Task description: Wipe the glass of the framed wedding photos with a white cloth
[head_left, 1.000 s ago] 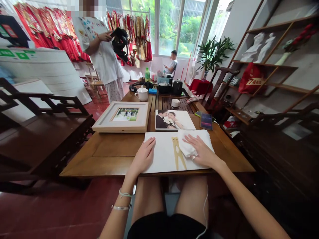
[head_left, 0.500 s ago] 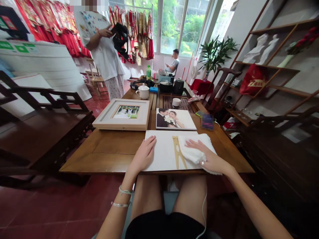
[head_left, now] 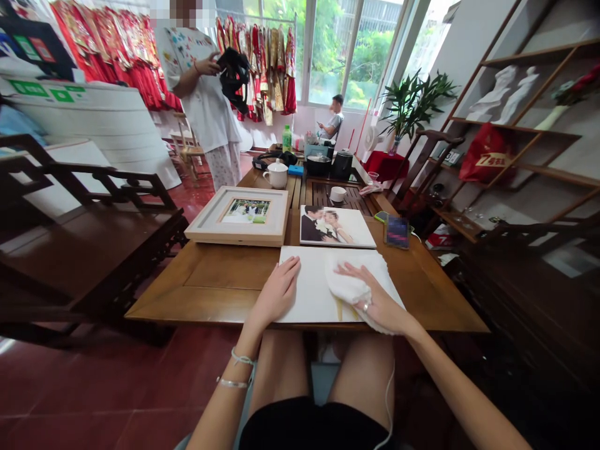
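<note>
A white board (head_left: 310, 281) lies flat at the table's near edge. My left hand (head_left: 280, 287) rests on its left side, fingers stretched out, with nothing in it. My right hand (head_left: 370, 294) presses a white cloth (head_left: 345, 284) against the right part of the board, its fingers spread over the folds. Two prongs of a flat, yellowish forked piece (head_left: 339, 309) show below the cloth; the rest of it is covered. Behind the board lies a wedding photo panel (head_left: 349, 234), and left of that a pale wooden picture frame (head_left: 281, 228) holds a smaller photo.
A lidded white cup (head_left: 276, 174), a small white cup (head_left: 337, 194), a dark kettle (head_left: 342, 164) and a green bottle (head_left: 287, 137) stand farther back. A phone (head_left: 397, 232) is at right. One person (head_left: 199, 94) stands beyond the table; another (head_left: 332, 124) sits by the window.
My right hand has slid the cloth leftward across the board, covering most of the forked piece. My left hand stays in place on the board. The whole view has shifted slightly.
</note>
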The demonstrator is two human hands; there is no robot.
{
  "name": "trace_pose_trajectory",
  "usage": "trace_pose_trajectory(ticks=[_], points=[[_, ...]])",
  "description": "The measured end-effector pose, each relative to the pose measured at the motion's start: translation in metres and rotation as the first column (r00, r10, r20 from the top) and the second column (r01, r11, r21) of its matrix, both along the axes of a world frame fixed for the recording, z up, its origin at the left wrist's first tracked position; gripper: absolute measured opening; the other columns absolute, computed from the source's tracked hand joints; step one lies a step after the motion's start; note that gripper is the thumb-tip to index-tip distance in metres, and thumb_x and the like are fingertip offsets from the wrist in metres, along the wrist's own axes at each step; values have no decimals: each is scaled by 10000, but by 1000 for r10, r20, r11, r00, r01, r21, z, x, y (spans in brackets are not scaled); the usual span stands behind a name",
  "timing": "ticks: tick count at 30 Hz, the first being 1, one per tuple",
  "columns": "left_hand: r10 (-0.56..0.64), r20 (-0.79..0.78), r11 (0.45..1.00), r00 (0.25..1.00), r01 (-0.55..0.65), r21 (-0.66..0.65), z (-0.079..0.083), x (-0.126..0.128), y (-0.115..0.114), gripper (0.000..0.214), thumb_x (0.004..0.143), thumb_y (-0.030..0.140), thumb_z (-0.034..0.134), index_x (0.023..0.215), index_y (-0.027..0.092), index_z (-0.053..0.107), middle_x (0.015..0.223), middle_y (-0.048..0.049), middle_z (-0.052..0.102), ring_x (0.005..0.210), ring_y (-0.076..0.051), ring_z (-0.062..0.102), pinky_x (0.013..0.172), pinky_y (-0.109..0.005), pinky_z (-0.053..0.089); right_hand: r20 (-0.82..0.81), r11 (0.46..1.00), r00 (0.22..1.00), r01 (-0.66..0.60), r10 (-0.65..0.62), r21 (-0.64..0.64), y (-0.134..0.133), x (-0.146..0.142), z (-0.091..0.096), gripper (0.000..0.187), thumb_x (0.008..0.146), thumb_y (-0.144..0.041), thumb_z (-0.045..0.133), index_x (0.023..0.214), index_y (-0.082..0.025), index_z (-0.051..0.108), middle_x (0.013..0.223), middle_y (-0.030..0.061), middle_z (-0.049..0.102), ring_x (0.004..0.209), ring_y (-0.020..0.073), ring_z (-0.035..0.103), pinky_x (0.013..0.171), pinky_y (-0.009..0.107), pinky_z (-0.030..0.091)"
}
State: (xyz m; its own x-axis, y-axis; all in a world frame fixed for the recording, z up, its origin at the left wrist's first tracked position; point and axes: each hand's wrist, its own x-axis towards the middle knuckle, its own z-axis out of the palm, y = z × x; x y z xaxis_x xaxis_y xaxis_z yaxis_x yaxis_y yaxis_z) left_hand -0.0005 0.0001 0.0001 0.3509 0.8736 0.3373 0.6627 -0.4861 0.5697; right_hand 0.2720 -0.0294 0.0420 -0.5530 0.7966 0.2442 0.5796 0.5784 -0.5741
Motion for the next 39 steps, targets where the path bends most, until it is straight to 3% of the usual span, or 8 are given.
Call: trace_pose_trajectory(ticks=[5, 11, 17, 22, 26, 29, 34, 39], points=[[3, 9, 1000, 1000, -3, 12, -1, 0, 0, 456, 959, 185, 310, 1377, 153, 489, 1486, -122, 427, 1403, -248, 352, 1170, -532, 251, 31, 987, 987, -156, 157, -43, -28, 2, 13, 547, 932, -411, 454, 1458, -282, 377, 1532, 53, 360, 1440, 247, 227, 1188, 517, 43], [4, 33, 1000, 999, -5, 20, -4, -1, 1, 444, 966, 207, 318, 1371, 186, 499, 1477, -103, 445, 1397, -241, 366, 1172, -517, 257, -179, 965, 984, -42, -6, -259, 39, 13, 3, 551, 885, -549, 500, 1366, -280, 515, 1407, 44, 533, 1370, 255, 375, 1175, 482, 198], [1, 20, 1000, 1000, -2, 14, -4, -2, 3, 445, 966, 216, 317, 1367, 160, 499, 1477, -119, 441, 1398, -239, 365, 1173, -513, 253, -276, 965, 954, 46, -120, -260, 80, -9, -1, 531, 938, -486, 379, 1383, -223, 499, 1341, 73, 592, 1314, 262, 449, 1135, 490, 283], [-7, 10, 1000, 1000, 6, 14, -5, -2, 3, 454, 959, 199, 318, 1379, 146, 485, 1483, -130, 430, 1402, -245, 357, 1170, -526, 253, -238, 968, 968, 18, -79, -251, 46, -24, 2, 562, 882, -457, 509, 1390, -219, 477, 1433, 84, 501, 1330, 259, 429, 1149, 504, 230], [2, 25, 999, 1000, -2, 33, -5, -1, 2, 443, 959, 197, 332, 1371, 173, 495, 1473, -120, 446, 1393, -243, 372, 1163, -526, 269, -1, 984, 985, -171, 171, -54, -4, -28, 11, 624, 792, -263, 569, 1406, -246, 454, 1499, 74, 413, 1418, 247, 282, 1175, 525, 46], [2, 30, 999, 1000, -3, 32, -4, -1, 2, 439, 963, 205, 326, 1362, 176, 506, 1471, -114, 451, 1393, -238, 375, 1169, -511, 267, 139, 968, 959, -250, 247, 6, -19, -28, 16, 756, 694, -181, 577, 1430, -253, 419, 1515, 69, 387, 1434, 258, 242, 1174, 537, 34], [1, 12, 1000, 1000, -1, 7, -3, -2, 2, 451, 961, 206, 320, 1374, 149, 492, 1478, -128, 437, 1400, -245, 361, 1172, -515, 259, -8, 997, 999, -51, 50, -56, 23, -26, 17, 559, 801, -231, 514, 1360, -229, 499, 1429, 84, 502, 1354, 253, 402, 1172, 537, 122], [-2, 15, 1000, 1000, 2, 14, -3, -2, 1, 455, 956, 198, 322, 1381, 176, 485, 1484, -108, 433, 1401, -238, 359, 1173, -514, 258, -124, 992, 986, 107, -114, -65, 72, -30, 20, 338, 851, -310, 480, 1124, -205, 651, 1211, 82, 667, 1151, 303, 576, 1084, 526, 335]])
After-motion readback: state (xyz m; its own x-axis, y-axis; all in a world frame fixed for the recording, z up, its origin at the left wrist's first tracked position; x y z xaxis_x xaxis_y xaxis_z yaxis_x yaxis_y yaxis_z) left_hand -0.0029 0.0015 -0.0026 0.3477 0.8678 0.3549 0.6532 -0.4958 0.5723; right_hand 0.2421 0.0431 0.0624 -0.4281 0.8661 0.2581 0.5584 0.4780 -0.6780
